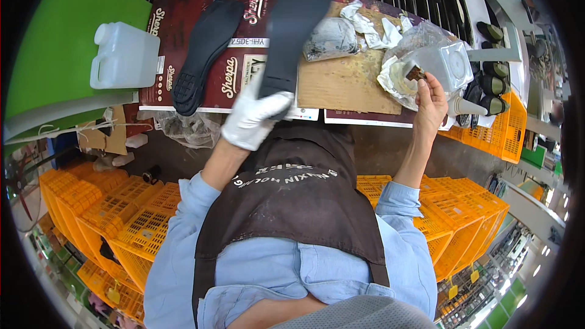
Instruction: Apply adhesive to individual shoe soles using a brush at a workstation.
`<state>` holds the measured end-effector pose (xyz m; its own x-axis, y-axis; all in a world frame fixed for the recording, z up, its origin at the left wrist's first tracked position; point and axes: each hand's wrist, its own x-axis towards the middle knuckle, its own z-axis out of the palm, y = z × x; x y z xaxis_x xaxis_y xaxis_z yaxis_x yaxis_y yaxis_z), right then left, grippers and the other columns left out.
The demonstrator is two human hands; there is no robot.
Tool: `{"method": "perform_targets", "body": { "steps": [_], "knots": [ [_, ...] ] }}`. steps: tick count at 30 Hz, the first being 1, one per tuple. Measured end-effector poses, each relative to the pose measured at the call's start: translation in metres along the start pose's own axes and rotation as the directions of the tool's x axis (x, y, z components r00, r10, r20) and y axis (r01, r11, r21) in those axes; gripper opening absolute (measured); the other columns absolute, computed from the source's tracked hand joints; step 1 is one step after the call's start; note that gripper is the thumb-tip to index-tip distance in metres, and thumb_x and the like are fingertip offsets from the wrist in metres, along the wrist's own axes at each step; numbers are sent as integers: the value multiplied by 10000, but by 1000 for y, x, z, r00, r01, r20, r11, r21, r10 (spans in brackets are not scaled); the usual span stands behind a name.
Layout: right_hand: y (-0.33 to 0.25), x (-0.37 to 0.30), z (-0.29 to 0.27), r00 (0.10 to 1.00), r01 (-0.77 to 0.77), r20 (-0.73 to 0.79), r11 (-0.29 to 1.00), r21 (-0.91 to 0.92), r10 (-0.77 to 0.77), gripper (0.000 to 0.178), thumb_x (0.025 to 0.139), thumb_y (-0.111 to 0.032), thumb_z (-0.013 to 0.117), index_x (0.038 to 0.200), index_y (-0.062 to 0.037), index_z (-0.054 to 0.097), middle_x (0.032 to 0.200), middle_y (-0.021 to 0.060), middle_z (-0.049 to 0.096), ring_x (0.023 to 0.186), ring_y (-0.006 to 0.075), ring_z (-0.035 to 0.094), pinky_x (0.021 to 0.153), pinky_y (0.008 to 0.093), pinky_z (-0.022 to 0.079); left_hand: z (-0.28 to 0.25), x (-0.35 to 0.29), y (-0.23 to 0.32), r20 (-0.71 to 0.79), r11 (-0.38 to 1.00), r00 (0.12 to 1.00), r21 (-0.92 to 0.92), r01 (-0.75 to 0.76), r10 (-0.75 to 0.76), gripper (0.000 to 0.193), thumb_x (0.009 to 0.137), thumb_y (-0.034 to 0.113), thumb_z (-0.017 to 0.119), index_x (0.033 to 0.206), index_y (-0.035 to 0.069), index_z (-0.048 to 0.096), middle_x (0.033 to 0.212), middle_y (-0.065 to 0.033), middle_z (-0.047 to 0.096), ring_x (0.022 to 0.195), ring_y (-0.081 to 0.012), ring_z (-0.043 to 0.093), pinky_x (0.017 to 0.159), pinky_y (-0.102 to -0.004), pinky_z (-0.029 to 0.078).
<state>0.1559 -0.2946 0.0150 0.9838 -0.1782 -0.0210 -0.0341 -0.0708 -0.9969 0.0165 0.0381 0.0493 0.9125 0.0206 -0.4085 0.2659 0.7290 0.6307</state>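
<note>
Gloved left hand (255, 117) is clamped on the heel end of a black sole (291, 30), long axis running up toward one o'clock over the board (341, 79). Bare right hand (430, 99) pinches a small brush (416, 74) at the rim of a glue tub (440, 64), at three o'clock from the sole and well apart from it. Second sole (204, 55) lies flat at nine o'clock, nearer the left hand.

A shoe-making workshop is showing here: black shoe soles (204, 55) are lying on a counter (350, 79) covered with flattened cardboard, beside a glue-smeared pot (426, 64) wrapped in plastic. Orange plastic crates (116, 213) are stacking up around the worker, and finished dark shoes (495, 70) are sitting in a crate at right.
</note>
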Motion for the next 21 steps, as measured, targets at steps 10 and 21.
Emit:
{"method": "perform_targets", "body": {
  "steps": [10, 21],
  "knots": [
    [-41, 4, 79, 889, 338, 359, 936, -92, -286, 265, 864, -28, 679, 1126, -6, 639, 877, -10, 622, 674, 25, 512, 573, 171, 396, 16, 6, -47, 250, 971, 940, 105, 213, -233, 521, 875, 84, 655, 1319, 43, 386, 1131, -123, 585, 839, -193, 659, 709, -287, 574],
    [-65, -37, 116, 662, 682, 653, 657, -322, -367, 199, 811, -13, 699, 1008, -3, 670, 882, 98, 656, 667, 152, 600, 586, 274, 471, 11, 5, -51, 303, 975, 927, 48, 217, -221, 537, 869, 48, 643, 1335, 41, 377, 1195, -144, 555, 940, -218, 658, 778, -298, 571]
  ]
}}
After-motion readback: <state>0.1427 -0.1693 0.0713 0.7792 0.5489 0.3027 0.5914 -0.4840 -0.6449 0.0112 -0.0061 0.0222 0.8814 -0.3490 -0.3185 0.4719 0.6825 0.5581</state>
